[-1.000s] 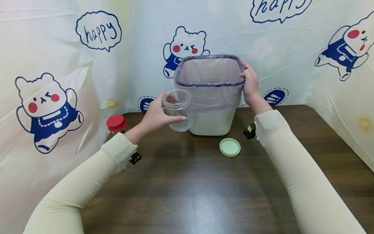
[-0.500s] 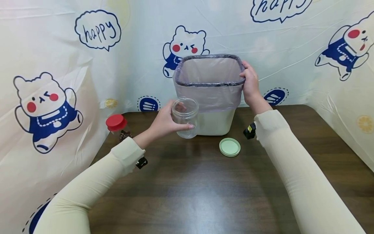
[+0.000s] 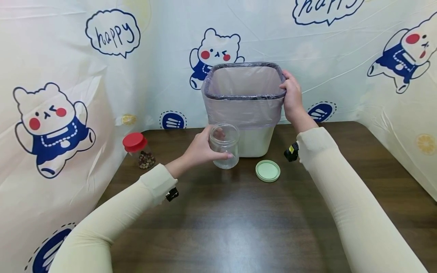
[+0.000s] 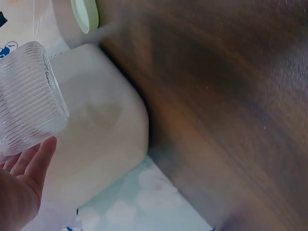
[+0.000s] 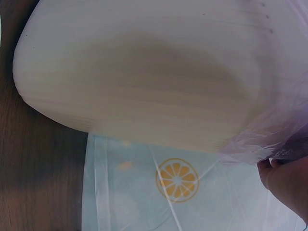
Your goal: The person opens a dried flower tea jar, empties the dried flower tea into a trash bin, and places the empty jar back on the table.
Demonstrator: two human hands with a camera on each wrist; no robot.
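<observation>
My left hand (image 3: pixel 202 149) grips a clear ribbed jar (image 3: pixel 226 146) without a lid, thumb across its front and fingers behind it. The jar is upright in front of the trash bin (image 3: pixel 257 142); in the left wrist view its ribbed side (image 4: pixel 30 98) shows with fingertips at its edge. A thin translucent purple bag (image 3: pixel 244 110) lines the bin and folds down over its rim. My right hand (image 3: pixel 293 94) holds the bin's right rim through the bag, thumb outside; its other fingers are partly hidden. A pale green round lid (image 3: pixel 268 171) lies on the table before the bin.
A jar with a red lid (image 3: pixel 134 141) and dark and tan bits inside (image 3: pixel 146 159) stands at the table's left edge. The brown table (image 3: pixel 218 220) meets a printed cloth backdrop (image 3: pixel 170 57) behind and at both sides.
My left hand has carried the clear jar down and to the right, toward the table by the green lid. The right hand stays on the bin's rim. The red-lidded jar shows more fully.
</observation>
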